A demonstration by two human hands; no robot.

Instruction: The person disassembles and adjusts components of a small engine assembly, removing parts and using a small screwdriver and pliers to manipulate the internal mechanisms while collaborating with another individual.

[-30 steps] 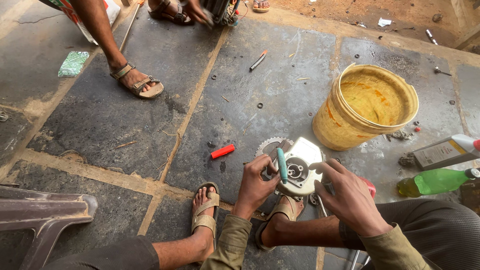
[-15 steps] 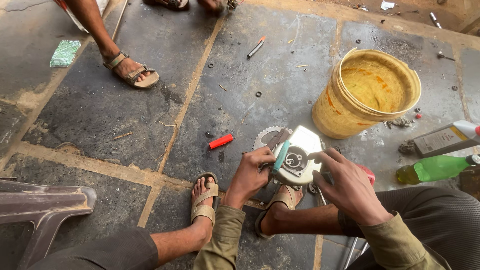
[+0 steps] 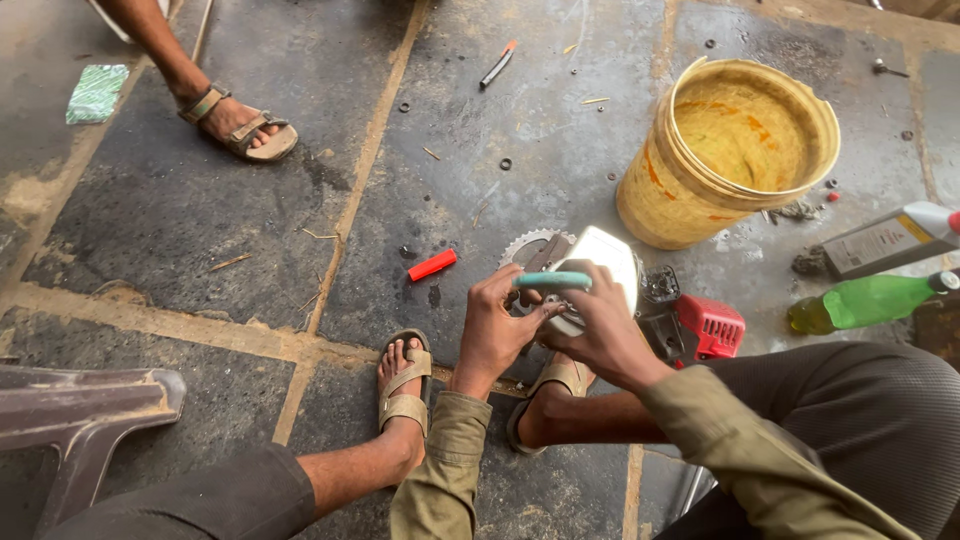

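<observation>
Teal-handled tool sits pinched between our left hand and right hand, both closed on it over a pale metal cover above our sandalled feet (fingers hide the tip). At two o'clock stands a yellow bucket; at nine o'clock a red cap lies on the stone floor.

you have two hands in view: left hand, right hand. one yellow bucket, one green bottle, one red marker, three sandalled feet.
</observation>
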